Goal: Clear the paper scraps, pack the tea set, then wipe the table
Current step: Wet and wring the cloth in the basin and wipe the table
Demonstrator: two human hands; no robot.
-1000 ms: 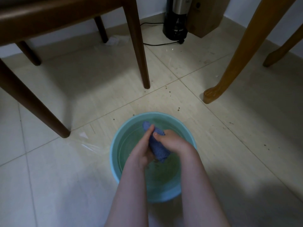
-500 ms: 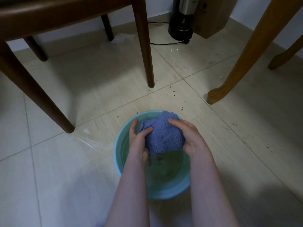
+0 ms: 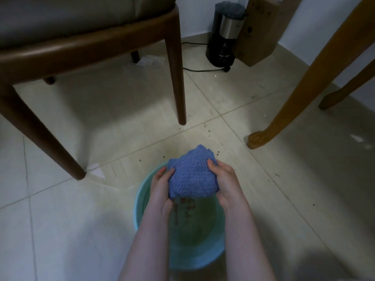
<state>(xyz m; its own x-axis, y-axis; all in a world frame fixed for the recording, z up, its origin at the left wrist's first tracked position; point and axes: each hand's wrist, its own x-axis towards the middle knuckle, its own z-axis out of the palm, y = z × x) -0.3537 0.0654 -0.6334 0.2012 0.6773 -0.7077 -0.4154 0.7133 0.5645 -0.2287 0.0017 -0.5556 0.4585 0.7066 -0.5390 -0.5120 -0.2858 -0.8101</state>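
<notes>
Pale tiled floor (image 3: 81,220), dimly lit, with scattered dark crumbs around centre. A teal plastic basin (image 3: 136,207) stands on it at 6 o'clock, holding murky greenish water. A dark wooden chair leg (image 3: 176,78) comes down at 12 o'clock and a lighter table leg (image 3: 294,88) at 2 o'clock. A black coffee maker (image 3: 225,37) and a cardboard box (image 3: 261,31) stand against the wall at 1 o'clock.

The blue cloth (image 3: 192,175) is bunched and held above the far rim of the basin, clear of the water. Brown flecks (image 3: 184,207) show just beneath it, over the water.

The left hand (image 3: 162,189) grips the cloth's left side, thumb on top and fingers curled underneath. The right hand (image 3: 225,183) grips the right side likewise. Both forearms reach straight forward from 6 o'clock, roughly parallel.

Assessment: the step in hand is rinsing and wringing the cloth, in preparation for wiping the table. The next move likely calls for a firm squeeze over the basin so that the cloth leaves damp, not dripping. A white paper scrap (image 3: 97,171) lies on the floor at 9 o'clock, beside a chair foot.
</notes>
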